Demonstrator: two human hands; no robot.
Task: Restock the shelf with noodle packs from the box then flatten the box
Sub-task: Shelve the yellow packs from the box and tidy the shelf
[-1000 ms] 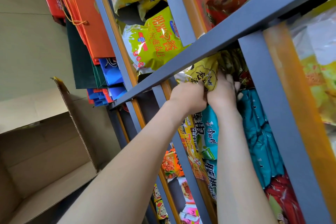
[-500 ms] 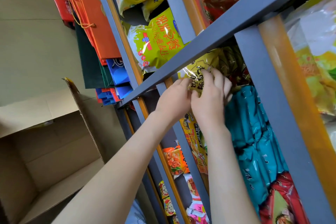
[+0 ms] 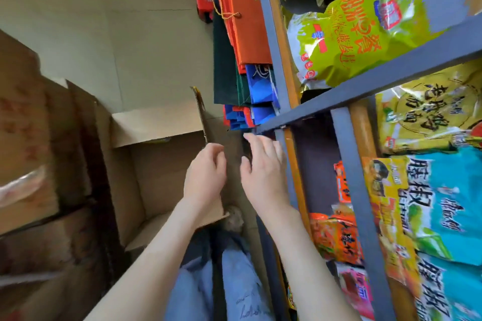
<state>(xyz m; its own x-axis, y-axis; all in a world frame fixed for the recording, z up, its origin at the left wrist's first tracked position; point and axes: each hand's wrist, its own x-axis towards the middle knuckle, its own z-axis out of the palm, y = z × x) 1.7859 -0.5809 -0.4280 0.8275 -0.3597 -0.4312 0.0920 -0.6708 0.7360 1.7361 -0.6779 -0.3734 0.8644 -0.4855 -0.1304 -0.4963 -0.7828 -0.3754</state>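
Below, open brown box [image 3: 161, 174], flaps up, apparently empty; left hand [image 3: 206, 177], right hand [image 3: 263, 180] above, grips apart.

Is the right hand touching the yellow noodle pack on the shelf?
Apart. The head view shows the right hand empty, down near the box, with the grey shelf post between it and the yellow noodle pack.

The open box [image 3: 161, 177] sits left of the shelf [image 3: 349, 190], with stacked cartons [image 3: 26, 151] on the box's left. The left hand [image 3: 206, 177] and the right hand [image 3: 263, 172] hover side by side between box and shelf. Noodle packs [image 3: 443, 203] lie on the shelf, and paper bags [image 3: 247, 21] sit just beside its left edge, behind the box.
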